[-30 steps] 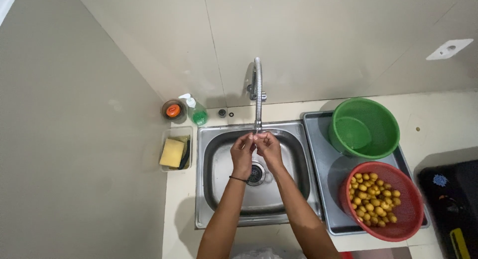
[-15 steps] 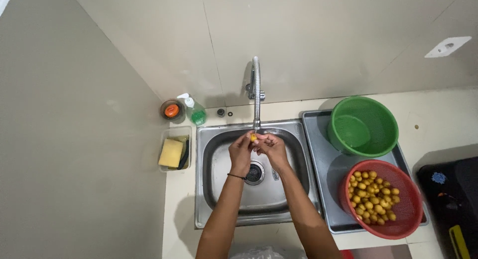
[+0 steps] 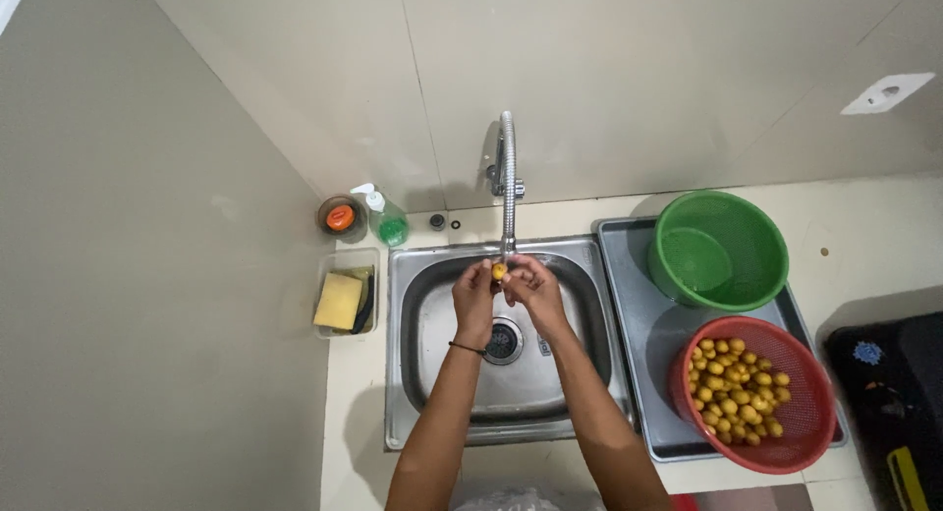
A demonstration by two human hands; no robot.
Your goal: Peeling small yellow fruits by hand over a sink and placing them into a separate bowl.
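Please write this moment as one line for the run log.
both hands: left hand and right hand hold small yellow fruit | under faucet | above sink

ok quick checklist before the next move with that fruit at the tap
1. Fruit held: ok, the small yellow fruit sits between the fingertips of the left hand and right hand.
2. Fruit under the tap: ok, right below the spout.
3. Water running: cannot tell.
4. Hands over the sink: ok, above the drain.
5. Green bowl: ok, empty, on the tray.
6. Red basket: ok, holds many more fruits, within the right hand's side.
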